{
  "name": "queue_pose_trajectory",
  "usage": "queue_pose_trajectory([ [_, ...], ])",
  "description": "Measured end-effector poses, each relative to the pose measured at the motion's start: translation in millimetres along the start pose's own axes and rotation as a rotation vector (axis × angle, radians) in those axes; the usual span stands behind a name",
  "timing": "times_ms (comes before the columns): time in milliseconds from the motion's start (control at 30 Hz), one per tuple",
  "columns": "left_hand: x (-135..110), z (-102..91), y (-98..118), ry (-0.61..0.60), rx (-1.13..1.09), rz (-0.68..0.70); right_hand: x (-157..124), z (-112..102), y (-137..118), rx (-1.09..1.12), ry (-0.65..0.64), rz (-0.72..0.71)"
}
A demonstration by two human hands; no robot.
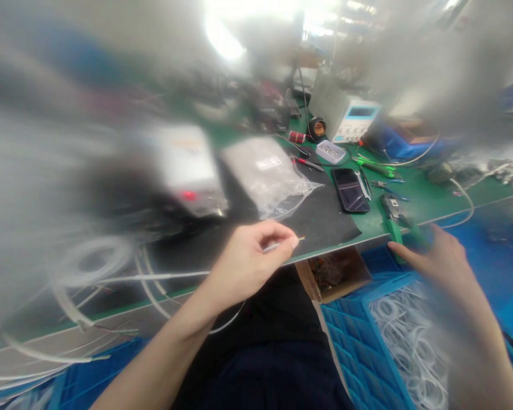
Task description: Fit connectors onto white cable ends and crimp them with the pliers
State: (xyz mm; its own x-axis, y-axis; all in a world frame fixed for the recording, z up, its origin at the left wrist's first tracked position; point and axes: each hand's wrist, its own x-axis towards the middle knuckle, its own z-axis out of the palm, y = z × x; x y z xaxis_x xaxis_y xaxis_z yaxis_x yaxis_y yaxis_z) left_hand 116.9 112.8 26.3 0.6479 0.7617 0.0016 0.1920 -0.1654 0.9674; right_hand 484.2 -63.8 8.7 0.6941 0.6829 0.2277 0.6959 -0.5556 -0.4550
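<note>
My left hand (256, 256) is closed in a pinch on the end of a white cable (175, 276), with fine wire ends showing past the fingertips. The cable runs back left under my wrist toward a loose coil. At the right of the bench edge, my right hand (440, 262) is around the green handles of crimping pliers (395, 219); the thumb is at one handle and the fingers are blurred by motion. The pliers' dark head points away from me, over the bench.
On the bench lie a phone (350, 191), a plastic bag (267, 176), small pliers (385, 185) and a tray of small parts (330, 151). A power supply (354, 119) stands behind. Below the edge are a cardboard box (346, 290) and a blue crate (354, 341) of coiled white cables.
</note>
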Motion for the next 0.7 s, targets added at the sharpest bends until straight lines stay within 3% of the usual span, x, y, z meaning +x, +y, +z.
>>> queue_pose_trajectory([
  [67, -2, -0.4, 3, -0.013, -0.002, 0.000, -22, -6, -29, 0.004, 0.136, 0.023],
  [100, -2, -0.2, 4, -0.018, 0.000, 0.003, -35, -7, -47, 0.113, 0.124, 0.023],
  [167, -4, 1.0, 8, -0.021, 0.006, 0.011, -59, -3, -88, 0.374, -0.039, -0.021],
  [233, -6, 2.3, 12, -0.017, 0.012, 0.015, -76, 9, -128, 0.635, -0.380, -0.044],
  [333, -9, 2.1, 16, -0.021, 0.014, 0.012, -84, 29, -171, 0.892, -0.579, -0.074],
  [433, -14, -0.8, 18, -0.030, 0.008, 0.013, -81, 39, -188, 0.966, -0.619, -0.052],
  [633, -18, -3.3, 18, -0.055, -0.038, 0.025, -73, 44, -184, 1.128, -0.838, 0.057],
  [700, -19, -1.6, 18, -0.027, -0.030, 0.033, -75, 46, -184, 1.146, -0.843, 0.068],
])
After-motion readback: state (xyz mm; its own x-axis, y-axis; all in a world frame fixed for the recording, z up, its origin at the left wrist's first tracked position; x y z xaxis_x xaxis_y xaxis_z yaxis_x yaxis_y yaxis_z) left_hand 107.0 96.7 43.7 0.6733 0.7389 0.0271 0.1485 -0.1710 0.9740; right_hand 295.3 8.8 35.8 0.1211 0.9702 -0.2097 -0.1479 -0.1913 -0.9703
